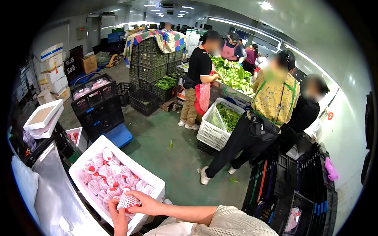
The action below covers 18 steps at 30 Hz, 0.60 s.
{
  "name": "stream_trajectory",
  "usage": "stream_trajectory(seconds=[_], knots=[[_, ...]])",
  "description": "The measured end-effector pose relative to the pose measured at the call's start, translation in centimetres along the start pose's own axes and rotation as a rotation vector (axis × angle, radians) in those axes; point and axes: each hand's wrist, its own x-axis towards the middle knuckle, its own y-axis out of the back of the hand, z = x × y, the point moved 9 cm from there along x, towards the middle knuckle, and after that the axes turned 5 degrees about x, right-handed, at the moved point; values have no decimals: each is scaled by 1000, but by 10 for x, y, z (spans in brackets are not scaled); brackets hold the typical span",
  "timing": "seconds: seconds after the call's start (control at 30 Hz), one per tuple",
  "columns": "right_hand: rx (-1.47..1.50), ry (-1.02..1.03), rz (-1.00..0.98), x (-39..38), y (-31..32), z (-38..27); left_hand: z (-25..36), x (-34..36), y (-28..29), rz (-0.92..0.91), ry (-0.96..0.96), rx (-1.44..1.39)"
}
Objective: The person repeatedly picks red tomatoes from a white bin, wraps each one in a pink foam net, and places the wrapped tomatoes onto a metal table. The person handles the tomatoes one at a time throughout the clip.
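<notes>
Between my two hands is a round red fruit in a white foam net sleeve [128, 202]; its exact kind is hard to tell. My left hand [119, 217] closes on its left side, fingers curled. My right hand [145, 202] grips it from the right and above, thumb and fingers around the net. Both hands are over the near end of a white foam box [156, 183]. Several netted red fruits [105, 170] fill the box, in pale pink and white sleeves, some showing red skin.
Left of the box is a metal worktop [55, 188]. Black crates [98, 108] stand beyond it on a blue base. A person in a yellow patterned top [273, 96] and others work at a table of leafy greens [234, 74]. Black crates [271, 185] line the right side.
</notes>
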Motion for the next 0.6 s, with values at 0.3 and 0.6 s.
stream_trajectory(seconds=[0.3,0.6], knots=[[-106,49,-129,5,-8,9,40,-3,-28,-138,49,143],[-164,55,-129,8,-14,5,14,3,-7,-49,-6,71]])
